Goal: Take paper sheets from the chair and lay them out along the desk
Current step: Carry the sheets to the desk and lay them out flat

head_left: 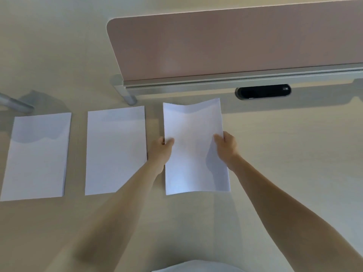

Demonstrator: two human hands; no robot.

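- The white rectangular paper sheet [194, 150] sits at centre frame. Its long axis runs from bottom to top, and its far edge is wavy.
- The left hand [161, 152] pinches its left edge with the thumb on top. The right hand [225, 148] pinches the right edge the same way.
- To its left, the middle sheet [115, 152] and the leftmost sheet [37, 158] lie flat on the pale beige desk [284, 154]. They are parallel with gaps between, making three sheets in all.
- Above them are one pink divider panel [235, 46] and one black oval cable port [263, 92].
- One grey metal tube [15, 104] is at the left edge.
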